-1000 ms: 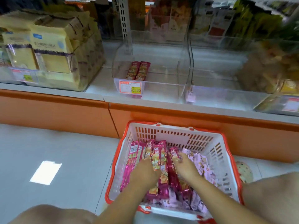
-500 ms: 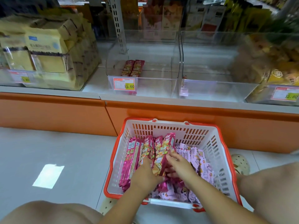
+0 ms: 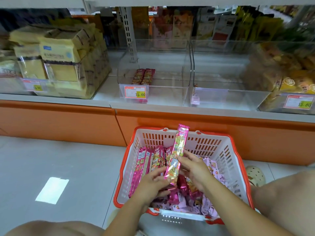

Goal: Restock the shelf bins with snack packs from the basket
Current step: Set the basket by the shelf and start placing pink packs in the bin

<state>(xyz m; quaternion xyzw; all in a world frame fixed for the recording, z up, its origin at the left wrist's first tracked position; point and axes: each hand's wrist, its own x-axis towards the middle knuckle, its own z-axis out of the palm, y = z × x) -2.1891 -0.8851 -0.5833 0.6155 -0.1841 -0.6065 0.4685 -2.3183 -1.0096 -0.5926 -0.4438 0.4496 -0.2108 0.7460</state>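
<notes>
Long pink snack pack [image 3: 176, 155] near-upright over red-rimmed basket [image 3: 238, 151], more packs [image 3: 144, 165] inside, two packs [image 3: 144, 77] seemingly flat in clear bin [image 3: 163, 97]

Price tag [image 3: 135, 92] on middle bin [image 3: 167, 97] reads 15.60.

I see pale floor tiles [image 3: 68, 159] carrying a white, orange-rimmed basket [image 3: 204, 142] at 6 o'clock, a bright light patch [image 3: 52, 190] at 8 o'clock and a spotted shoe [image 3: 255, 174] at 4 o'clock, just beside the basket. The shelf ledge [image 3: 51, 97] runs across at 12 o'clock, above an orange base panel [image 3: 59, 120]. On it stand clear bins. The left bin [image 3: 68, 87] at 10 o'clock is packed with yellow bags [image 3: 59, 53]. The middle bin [image 3: 167, 96] at 12 o'clock holds two red packs [image 3: 144, 76]. The third bin [image 3: 230, 97] stands just beside it, and the right bin [image 3: 272, 106] at 2 o'clock holds orange-yellow snacks [image 3: 293, 82].
</notes>
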